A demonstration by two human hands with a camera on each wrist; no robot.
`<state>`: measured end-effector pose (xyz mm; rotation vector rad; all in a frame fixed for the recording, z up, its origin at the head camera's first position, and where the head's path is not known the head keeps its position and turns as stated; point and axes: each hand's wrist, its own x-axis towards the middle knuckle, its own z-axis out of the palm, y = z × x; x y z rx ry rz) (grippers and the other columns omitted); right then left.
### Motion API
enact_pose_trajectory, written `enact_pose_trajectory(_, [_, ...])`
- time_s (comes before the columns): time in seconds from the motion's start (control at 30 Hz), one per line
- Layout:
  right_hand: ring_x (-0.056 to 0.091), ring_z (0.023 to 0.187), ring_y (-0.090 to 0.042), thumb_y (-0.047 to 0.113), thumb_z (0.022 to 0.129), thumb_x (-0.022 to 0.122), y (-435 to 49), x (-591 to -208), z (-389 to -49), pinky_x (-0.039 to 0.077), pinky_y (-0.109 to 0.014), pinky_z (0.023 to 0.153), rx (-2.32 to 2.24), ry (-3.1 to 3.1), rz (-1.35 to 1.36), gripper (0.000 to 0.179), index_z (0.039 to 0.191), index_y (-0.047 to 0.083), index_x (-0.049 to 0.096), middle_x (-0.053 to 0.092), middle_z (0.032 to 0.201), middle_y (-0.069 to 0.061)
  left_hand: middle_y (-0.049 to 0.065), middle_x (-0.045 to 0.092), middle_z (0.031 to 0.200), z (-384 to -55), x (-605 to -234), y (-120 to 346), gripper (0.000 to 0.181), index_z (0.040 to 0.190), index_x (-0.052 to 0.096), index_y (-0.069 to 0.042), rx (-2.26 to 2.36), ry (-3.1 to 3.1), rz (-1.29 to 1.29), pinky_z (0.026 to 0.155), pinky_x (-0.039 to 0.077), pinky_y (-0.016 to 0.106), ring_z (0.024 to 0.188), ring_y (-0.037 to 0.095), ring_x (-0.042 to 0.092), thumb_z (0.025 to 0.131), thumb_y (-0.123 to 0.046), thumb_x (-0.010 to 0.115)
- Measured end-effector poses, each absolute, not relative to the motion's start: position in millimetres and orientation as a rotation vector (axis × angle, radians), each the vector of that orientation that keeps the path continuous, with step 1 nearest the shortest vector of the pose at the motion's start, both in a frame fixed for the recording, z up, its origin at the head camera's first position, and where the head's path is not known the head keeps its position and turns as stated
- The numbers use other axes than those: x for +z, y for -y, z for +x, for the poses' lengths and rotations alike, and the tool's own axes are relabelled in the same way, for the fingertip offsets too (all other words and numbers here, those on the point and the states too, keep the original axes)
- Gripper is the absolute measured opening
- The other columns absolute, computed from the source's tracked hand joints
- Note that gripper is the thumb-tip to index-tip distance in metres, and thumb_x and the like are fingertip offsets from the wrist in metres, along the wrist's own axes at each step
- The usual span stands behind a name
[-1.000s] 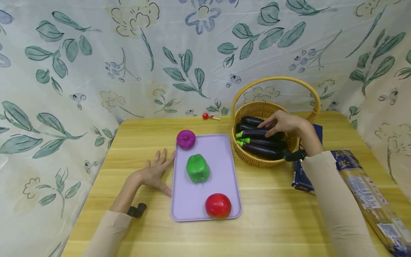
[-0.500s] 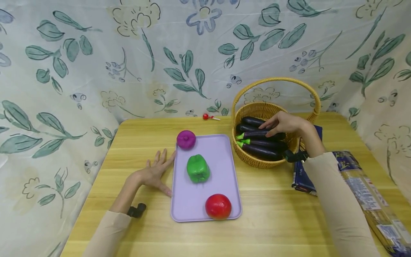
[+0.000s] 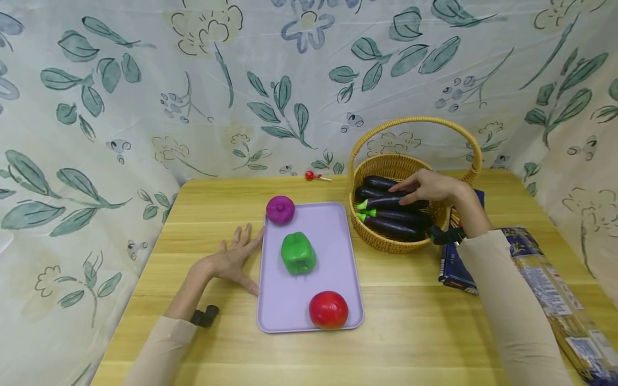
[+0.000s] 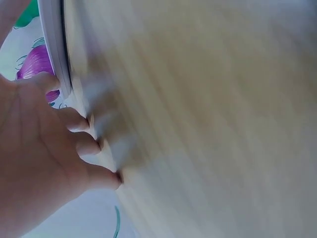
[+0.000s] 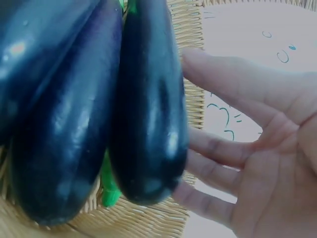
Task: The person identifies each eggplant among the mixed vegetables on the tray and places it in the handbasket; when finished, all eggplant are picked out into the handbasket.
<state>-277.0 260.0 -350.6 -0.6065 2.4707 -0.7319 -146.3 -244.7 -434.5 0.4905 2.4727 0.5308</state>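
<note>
My left hand [image 3: 228, 264] is spread on the table at the left side of a lilac tray [image 3: 333, 241], with thumb and index fingertips at its edge. In the left wrist view its fingertips rest on the wood. On the tray are a purple onion [image 3: 280, 209], a green bell pepper [image 3: 298, 253] and a red tomato [image 3: 328, 310]. My right hand [image 3: 427, 187] reaches into a wicker basket [image 3: 386, 245] of several eggplants. Its bent fingers and thumb hold the sides of one dark eggplant [image 5: 151, 109], which lies among the others; the fingertips are partly hidden behind it.
The basket's tall handle [image 3: 415, 120] arches above my right hand. A dark blue box [image 3: 456, 271] lies under my right forearm, beside a long pasta packet [image 3: 550, 295]. A red lollipop [image 3: 310, 175] lies at the back edge, before a floral cloth [image 3: 241, 107].
The eggplant at my right hand has shifted very slightly to the right. Both hands otherwise keep their places, and the tray and its vegetables stay where they were.
</note>
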Motion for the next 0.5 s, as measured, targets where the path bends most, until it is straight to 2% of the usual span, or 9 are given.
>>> enact_pose_trajectory(0.1, [0.045,0.142,-0.051,0.023,0.102,0.067,-257,-346,-270,0.048,-0.061,0.11,-0.727,-2.469,-0.623,0.051,0.147,0.001,0.056,0.05,0.155,-0.027,0.032,-0.023,0.167,-144,-431,251,0.146,0.167,-0.01,-0.016,0.577,-2.464,0.512,0.117,-0.008,0.081,0.154,0.054,-0.022,0.069,-0.057,0.091])
enact_pose_trajectory(0.2, [0.041,0.146,-0.048,0.031,0.104,0.063,-251,-337,-261,0.041,-0.065,0.116,-0.724,-2.487,-0.629,0.056,0.15,0.002,0.052,0.049,0.157,-0.024,0.031,-0.019,0.168,-141,-424,261,0.134,0.167,-0.004,-0.015,0.652,-2.472,0.504,0.119,-0.006,0.08,0.156,0.053,-0.018,0.077,-0.053,0.087])
enact_pose_trajectory(0.37, [0.035,0.151,-0.046,0.047,0.105,0.057,-235,-318,-242,0.033,-0.067,0.12,-0.722,-2.559,-0.628,0.065,0.155,0.007,0.047,0.043,0.161,-0.021,0.025,-0.015,0.171,-139,-405,274,0.103,0.168,0.004,-0.015,0.811,-2.596,0.448,0.119,-0.011,0.078,0.158,0.049,-0.015,0.096,-0.045,0.071])
enact_pose_trajectory(0.5, [0.029,0.153,-0.046,0.053,0.106,0.051,-215,-309,-224,0.027,-0.07,0.121,-0.744,-2.612,-0.617,0.072,0.161,0.008,0.036,0.032,0.166,-0.022,0.026,-0.015,0.171,-141,-389,271,0.085,0.167,0.008,-0.012,0.868,-2.771,0.398,0.117,-0.019,0.078,0.157,0.049,-0.017,0.106,-0.042,0.057])
